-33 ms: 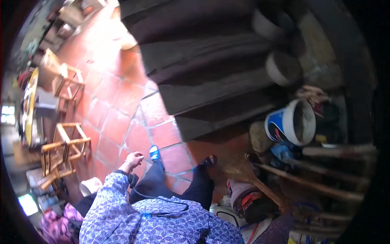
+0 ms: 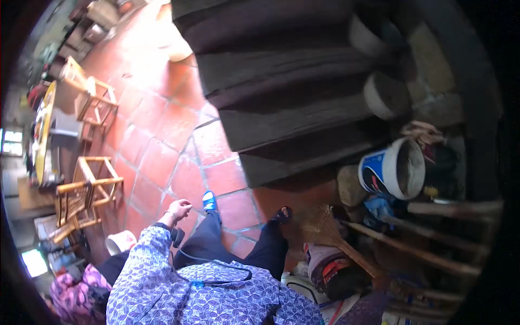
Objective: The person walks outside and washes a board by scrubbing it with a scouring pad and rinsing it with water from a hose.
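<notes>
Beside the blue sandal [image 2: 208,201] hangs the left hand [image 2: 177,209], seemingly empty.

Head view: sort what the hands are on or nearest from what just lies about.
In hand or nearest:
left hand, loosely curled, holding nothing
red tiled floor below it
blue sandal

Lying about:
broom
blue and white bucket
wooden stools
dark steps

white bucket [image 2: 398,169] | broom [image 2: 338,238] | wooden stools [image 2: 89,187] | red tile floor [image 2: 162,141]
</notes>
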The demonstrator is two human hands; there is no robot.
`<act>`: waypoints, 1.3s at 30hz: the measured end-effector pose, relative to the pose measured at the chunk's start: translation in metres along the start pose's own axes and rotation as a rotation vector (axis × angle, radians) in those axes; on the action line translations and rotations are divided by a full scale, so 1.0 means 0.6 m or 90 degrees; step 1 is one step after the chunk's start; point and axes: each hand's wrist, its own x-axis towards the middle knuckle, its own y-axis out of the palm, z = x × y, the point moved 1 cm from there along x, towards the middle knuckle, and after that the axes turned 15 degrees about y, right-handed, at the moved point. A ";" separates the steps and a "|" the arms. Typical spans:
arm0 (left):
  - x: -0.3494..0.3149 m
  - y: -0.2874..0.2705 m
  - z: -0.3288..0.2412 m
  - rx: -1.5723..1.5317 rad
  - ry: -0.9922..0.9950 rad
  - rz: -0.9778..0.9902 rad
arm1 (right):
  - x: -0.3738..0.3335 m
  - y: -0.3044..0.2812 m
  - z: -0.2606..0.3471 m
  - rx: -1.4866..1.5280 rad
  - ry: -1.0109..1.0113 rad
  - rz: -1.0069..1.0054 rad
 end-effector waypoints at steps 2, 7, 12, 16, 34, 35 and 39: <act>-0.005 -0.059 0.036 0.010 -0.053 -0.068 | 0.005 0.008 0.016 0.012 -0.032 0.000; -0.098 -0.118 0.074 -0.014 -0.194 -0.191 | 0.153 -0.017 0.087 -0.140 -0.189 -0.197; -0.112 -0.035 0.058 0.033 -0.238 -0.096 | 0.276 0.096 0.015 -0.185 -0.005 0.062; -0.062 0.097 0.115 0.180 -0.203 0.015 | 0.313 0.124 0.021 -0.191 -0.070 0.130; -0.217 -0.066 0.182 0.118 -0.146 -0.257 | 0.036 -0.066 0.443 -0.376 -0.507 0.067; -0.217 -0.111 0.215 0.085 -0.151 -0.322 | 0.002 -0.074 0.472 -0.388 -0.530 0.053; -0.239 -0.259 0.327 -0.072 -0.161 -0.510 | -0.142 -0.061 0.642 -0.362 -0.533 0.056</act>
